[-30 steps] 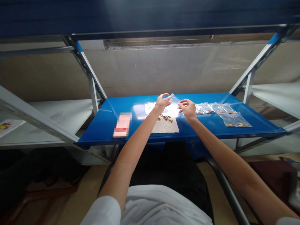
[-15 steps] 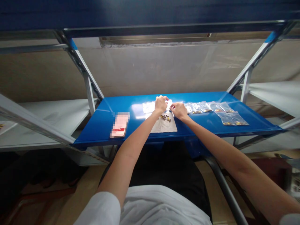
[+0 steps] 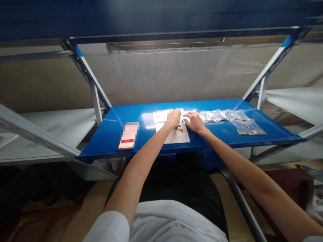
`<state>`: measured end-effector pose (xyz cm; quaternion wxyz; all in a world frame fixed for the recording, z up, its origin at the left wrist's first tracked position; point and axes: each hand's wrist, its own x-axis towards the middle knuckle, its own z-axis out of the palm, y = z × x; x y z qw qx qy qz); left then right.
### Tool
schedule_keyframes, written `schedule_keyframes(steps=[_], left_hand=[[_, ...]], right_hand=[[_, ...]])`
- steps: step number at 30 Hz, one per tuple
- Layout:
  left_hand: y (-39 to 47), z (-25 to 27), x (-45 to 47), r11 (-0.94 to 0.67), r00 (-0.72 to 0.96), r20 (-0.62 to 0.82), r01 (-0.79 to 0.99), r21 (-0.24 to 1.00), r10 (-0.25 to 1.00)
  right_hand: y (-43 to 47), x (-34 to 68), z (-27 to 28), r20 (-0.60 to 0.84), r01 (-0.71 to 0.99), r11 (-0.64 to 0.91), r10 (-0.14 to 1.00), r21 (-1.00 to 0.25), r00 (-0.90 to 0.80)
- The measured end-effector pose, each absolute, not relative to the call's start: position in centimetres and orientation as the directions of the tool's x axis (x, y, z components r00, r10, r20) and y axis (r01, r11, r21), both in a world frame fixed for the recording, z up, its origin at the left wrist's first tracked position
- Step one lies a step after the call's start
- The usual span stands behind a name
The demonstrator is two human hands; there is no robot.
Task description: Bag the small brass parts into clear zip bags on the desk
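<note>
My left hand is closed, its fingers curled down at the far edge of a pale cloth. Whatever its fingertips grip is hidden behind the hand. Small brass-yellow and dark metal pieces lie loose on the cloth, just below that hand. To the right, my right hand hovers close by with thumb and forefinger apart and nothing visible between them. Flat clear plastic bags lie behind and left of my left hand, partly covered by it and washed out by glare.
Filled clear zip bags with small pieces stand in a row along the right, and more filled bags lie nearer the edge. A phone rests on the left of the blue table. Metal posts flank the table.
My left hand has dropped slightly toward the pieces on the cloth, and its fingers have curled in. My right hand's thumb and forefinger have parted from a pinch.
</note>
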<state>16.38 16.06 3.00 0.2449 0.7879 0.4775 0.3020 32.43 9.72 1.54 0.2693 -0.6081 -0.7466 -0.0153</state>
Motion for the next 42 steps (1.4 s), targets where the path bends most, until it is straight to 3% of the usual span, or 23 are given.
schedule_keyframes(steps=[4,10,16,25,28,34,36,42], left_hand=[[15.1,3.7,17.7,-0.5,0.44,0.253,0.649,0.574,0.862],[12.6,3.9,22.0,-0.605,0.593,0.212,0.609,0.513,0.777],[11.3,3.4,24.2,-0.564,0.571,0.17,0.64,0.522,0.804],[11.9,3.8,24.4,-0.496,0.546,0.112,0.633,0.595,0.831],[12.5,4.6,23.9,-0.468,0.549,0.083,0.614,0.636,0.832],[9.9,7.0,19.9,-0.428,0.548,0.103,0.508,0.747,0.83],[7.6,7.7,18.1,-0.364,0.467,0.163,0.381,0.85,0.869],[1.4,8.4,13.7,-0.292,0.27,0.251,0.125,0.948,0.93]], right_hand=[[8.6,35.3,1.5,0.507,0.897,0.189,0.861,-0.399,0.045],[5.7,37.7,0.5,0.413,0.972,0.026,0.908,-0.234,0.075],[3.1,36.8,0.1,0.397,0.984,0.091,0.917,-0.155,-0.022],[0.8,36.3,-0.3,0.441,0.963,0.128,0.898,-0.235,-0.012],[0.8,36.5,0.3,0.431,0.935,0.136,0.902,-0.327,0.019],[1.5,37.6,5.4,0.355,0.708,0.128,0.917,-0.695,0.183],[1.5,37.1,7.8,0.324,0.613,0.161,0.932,-0.773,0.163],[0.3,31.6,9.8,0.289,0.337,0.246,0.954,-0.909,0.084]])
